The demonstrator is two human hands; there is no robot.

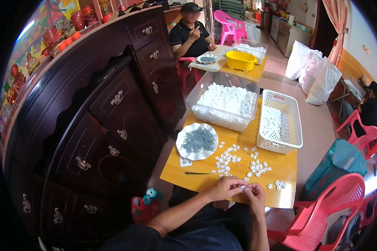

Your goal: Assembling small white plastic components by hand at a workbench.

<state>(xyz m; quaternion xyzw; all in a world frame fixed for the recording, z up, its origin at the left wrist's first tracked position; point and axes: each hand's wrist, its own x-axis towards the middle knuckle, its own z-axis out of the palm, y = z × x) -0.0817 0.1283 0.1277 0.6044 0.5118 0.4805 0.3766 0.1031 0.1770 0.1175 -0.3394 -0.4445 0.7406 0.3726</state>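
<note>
At the near edge of the yellow-topped table [176, 169], my left hand [225, 189] and my right hand [255, 196] meet, fingertips pinched together. Between them is a small white plastic piece [243, 188], partly hidden by the fingers. Loose white pieces with dark holes [227, 160] lie scattered just beyond my hands, with another group [259, 167] to the right. A few more [278, 184] sit by the right edge. Left of these, a white wavy-rimmed plate [181, 153] holds a heap of small grey parts [198, 139]. A thin dark tool [197, 173] lies in front of it.
A clear bin [197, 109] heaped with white pieces and a white perforated basket [295, 136] stand farther back. Beyond, a person [190, 35] sits at another table with a yellow tub [241, 61]. A dark cabinet [104, 117] flanks the left, a red chair [329, 209] the right.
</note>
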